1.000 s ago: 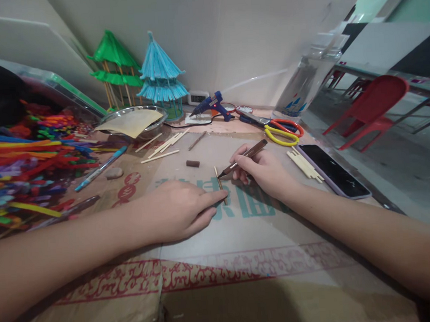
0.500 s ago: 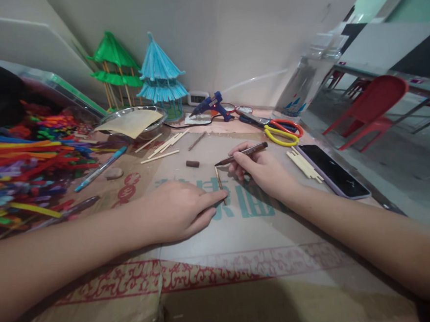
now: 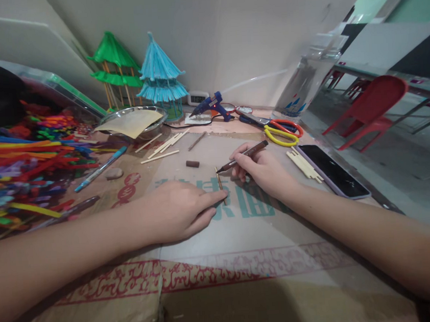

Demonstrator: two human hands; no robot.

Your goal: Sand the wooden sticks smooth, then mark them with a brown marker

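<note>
A thin wooden stick [image 3: 219, 180], partly coloured brown, lies on the sheet in front of me. The outstretched index finger of my left hand [image 3: 187, 207] presses on its near end, with the thumb apart below. My right hand [image 3: 254, 165] is closed around a brown marker [image 3: 246, 156] in a writing grip. The marker's tip touches the stick near its far end. A brown marker cap [image 3: 192, 164] lies to the left of the tip. Farther back rests another darkened stick [image 3: 197, 141].
Plain sticks [image 3: 167, 144] lie behind my hands, with another bundle [image 3: 304, 164] beside a phone [image 3: 333, 170] at right. Scissors [image 3: 281, 132], a blue glue gun [image 3: 213, 106], a metal bowl [image 3: 156, 128] and two model pavilions [image 3: 161, 76] stand behind. Pipe cleaners [image 3: 20, 165] pile up at left.
My right hand has brought the marker's tip slightly down and toward me, from just beyond the stick's far end onto the stick. My left hand has stayed in place.
</note>
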